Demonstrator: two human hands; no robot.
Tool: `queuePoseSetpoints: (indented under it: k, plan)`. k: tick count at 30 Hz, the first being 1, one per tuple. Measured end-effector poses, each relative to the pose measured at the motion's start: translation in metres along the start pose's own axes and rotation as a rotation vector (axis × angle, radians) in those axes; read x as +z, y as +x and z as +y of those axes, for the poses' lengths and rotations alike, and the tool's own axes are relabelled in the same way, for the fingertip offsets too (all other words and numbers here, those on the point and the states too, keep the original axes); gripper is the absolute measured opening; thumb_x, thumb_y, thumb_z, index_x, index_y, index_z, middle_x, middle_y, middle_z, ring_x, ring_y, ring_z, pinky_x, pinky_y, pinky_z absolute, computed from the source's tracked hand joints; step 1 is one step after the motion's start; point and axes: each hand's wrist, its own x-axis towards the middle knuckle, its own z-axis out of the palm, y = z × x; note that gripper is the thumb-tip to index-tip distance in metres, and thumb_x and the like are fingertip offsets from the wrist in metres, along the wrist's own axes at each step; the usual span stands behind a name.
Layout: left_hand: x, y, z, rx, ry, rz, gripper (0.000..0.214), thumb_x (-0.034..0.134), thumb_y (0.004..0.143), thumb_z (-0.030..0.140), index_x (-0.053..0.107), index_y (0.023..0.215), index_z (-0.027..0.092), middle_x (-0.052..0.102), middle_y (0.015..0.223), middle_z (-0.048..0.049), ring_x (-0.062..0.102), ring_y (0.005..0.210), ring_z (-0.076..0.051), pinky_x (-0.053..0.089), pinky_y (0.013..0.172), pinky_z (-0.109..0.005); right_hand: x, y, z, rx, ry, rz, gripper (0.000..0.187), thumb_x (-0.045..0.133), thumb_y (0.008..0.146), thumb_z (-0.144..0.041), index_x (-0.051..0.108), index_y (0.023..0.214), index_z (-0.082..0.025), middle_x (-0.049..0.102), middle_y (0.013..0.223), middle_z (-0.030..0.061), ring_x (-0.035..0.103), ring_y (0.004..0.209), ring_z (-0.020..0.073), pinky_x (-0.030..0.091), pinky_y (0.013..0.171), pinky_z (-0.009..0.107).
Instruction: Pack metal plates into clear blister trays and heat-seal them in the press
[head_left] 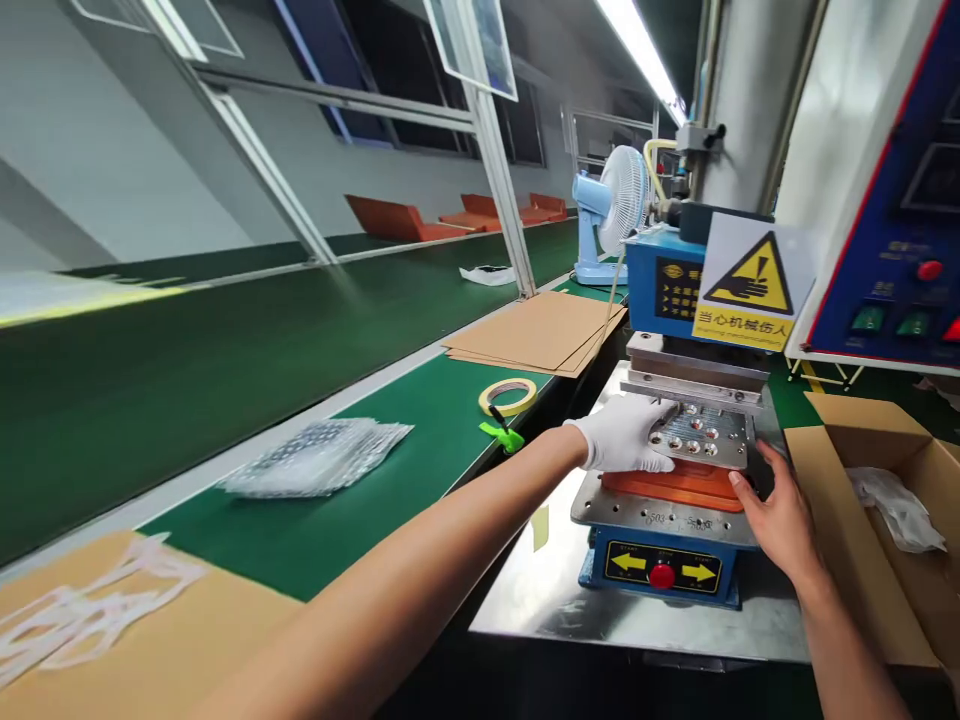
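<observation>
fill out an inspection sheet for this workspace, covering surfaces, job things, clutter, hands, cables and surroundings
Surface: shiny metal base under the machine; green bench at left.
Job things: drilled metal plate above an orange piece, over the machine bed.
Clutter: tape roll, clear bags, cardboard sheets.
Hands: gloved left hand at the plate's left edge, grip unclear; bare right hand spread at the right edge.
Cables: pale cord beside the machine.
Surroundings: blue fan, warning sign, open carton.

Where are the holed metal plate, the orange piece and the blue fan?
Holed metal plate (702,436): head view, upper face.
Orange piece (675,489): head view, exposed near side.
Blue fan (625,200): head view, grille.
</observation>
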Motion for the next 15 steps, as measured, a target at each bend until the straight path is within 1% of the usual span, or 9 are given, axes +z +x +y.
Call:
queuePoseSetpoints:
  k: [2,3,6,8,10,12,13,15]
  plan:
    - [-0.003,0.011,0.002,-0.026,0.011,-0.086,0.074,0.084,0.071,0.065,0.065,0.125,0.019,0.075,0.117,-0.0151,0.070,0.112,-0.039,0.052,0.095,-0.042,-0.003,0.001,0.012,0.065,0.024,-0.126,0.058,0.067,0.097,-0.052,0.062,0.145,-0.020,0.076,0.135,0.0139,0.076,0.114,0.0330,0.061,0.100,0.051]
    - [-0.005,0.015,0.004,-0.040,0.009,-0.117,0.073,0.085,0.068,0.064,0.066,0.123,0.020,0.075,0.115,-0.0139,0.071,0.111,-0.038,0.052,0.094,-0.041,-0.002,0.002,0.015,0.069,0.026,-0.156,0.055,0.067,0.097,-0.049,0.063,0.144,-0.020,0.077,0.133,0.0133,0.076,0.113,0.0327,0.061,0.101,0.051]
    - [-0.010,0.023,0.011,-0.096,-0.005,-0.156,0.072,0.086,0.063,0.061,0.068,0.119,0.020,0.077,0.109,-0.0109,0.071,0.110,-0.035,0.052,0.092,-0.037,0.003,0.007,0.017,0.099,0.027,-0.159,0.051,0.070,0.094,-0.041,0.064,0.140,-0.019,0.078,0.131,0.0140,0.076,0.114,0.0334,0.060,0.103,0.053]
    - [-0.012,0.024,0.016,-0.156,-0.002,-0.152,0.068,0.085,0.062,0.060,0.070,0.114,0.019,0.076,0.103,-0.0098,0.072,0.104,-0.034,0.052,0.089,-0.036,0.006,0.008,0.018,0.122,0.052,-0.170,0.049,0.072,0.092,-0.039,0.064,0.135,-0.019,0.078,0.130,0.0144,0.076,0.115,0.0334,0.060,0.102,0.052]
    - [-0.013,0.018,0.022,-0.214,0.022,-0.124,0.062,0.082,0.064,0.059,0.071,0.108,0.017,0.075,0.096,-0.0096,0.072,0.095,-0.033,0.053,0.085,-0.037,0.007,0.008,0.020,0.115,0.074,-0.172,0.048,0.074,0.092,-0.038,0.063,0.135,-0.019,0.077,0.133,0.0151,0.075,0.119,0.0334,0.060,0.104,0.052]
    - [-0.011,0.003,0.026,-0.247,0.052,-0.049,0.057,0.080,0.067,0.057,0.071,0.106,0.017,0.073,0.090,-0.0091,0.071,0.090,-0.033,0.053,0.084,-0.040,0.006,0.006,0.021,0.071,0.069,-0.145,0.052,0.072,0.093,-0.036,0.059,0.141,-0.020,0.074,0.138,0.0155,0.071,0.127,0.0340,0.057,0.109,0.054]
    - [-0.010,-0.008,0.028,-0.256,0.056,0.011,0.057,0.079,0.067,0.055,0.071,0.109,0.017,0.073,0.091,-0.0094,0.070,0.091,-0.034,0.053,0.086,-0.041,0.005,0.006,0.020,0.031,0.064,-0.121,0.055,0.072,0.094,-0.035,0.057,0.145,-0.020,0.071,0.143,0.0158,0.068,0.132,0.0344,0.055,0.113,0.056]
    - [-0.008,-0.037,0.029,-0.287,0.012,0.150,0.066,0.078,0.068,0.052,0.070,0.124,0.019,0.074,0.105,-0.0113,0.069,0.101,-0.035,0.053,0.092,-0.043,0.003,0.007,0.013,-0.096,0.059,-0.065,0.060,0.071,0.095,-0.033,0.052,0.151,-0.021,0.062,0.153,0.0155,0.056,0.145,0.0342,0.047,0.121,0.057]
